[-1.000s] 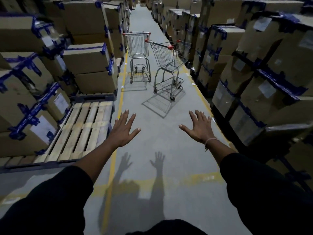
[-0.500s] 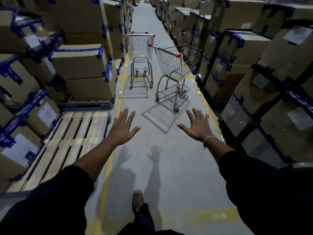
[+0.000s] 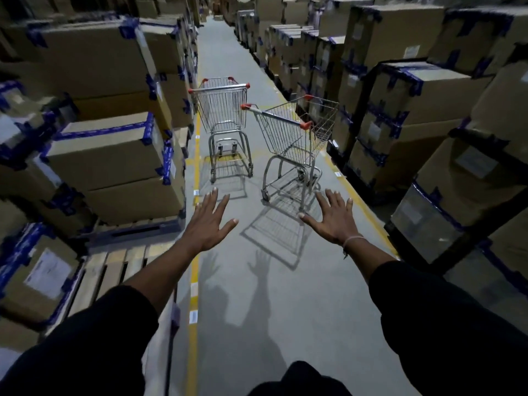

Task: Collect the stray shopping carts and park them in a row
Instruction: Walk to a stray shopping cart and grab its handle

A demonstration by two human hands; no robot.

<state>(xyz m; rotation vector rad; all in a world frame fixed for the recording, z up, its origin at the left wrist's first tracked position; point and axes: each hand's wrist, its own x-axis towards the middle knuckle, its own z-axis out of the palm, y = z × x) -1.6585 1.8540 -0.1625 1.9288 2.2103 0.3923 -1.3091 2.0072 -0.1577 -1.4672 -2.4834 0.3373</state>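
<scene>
Both hands, left hand [image 3: 208, 224] and right hand [image 3: 334, 221], reach forward with grips wide and empty, likely toward the angled near cart [image 3: 291, 138]; the far cart [image 3: 223, 110] stands straight beside it in the aisle.

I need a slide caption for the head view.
Open left hand and right hand reach toward two stray carts.

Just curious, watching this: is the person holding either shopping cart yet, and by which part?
Nothing is held. The left hand and right hand reach forward with fingers spread, short of the nearer cart and the farther cart.
</scene>
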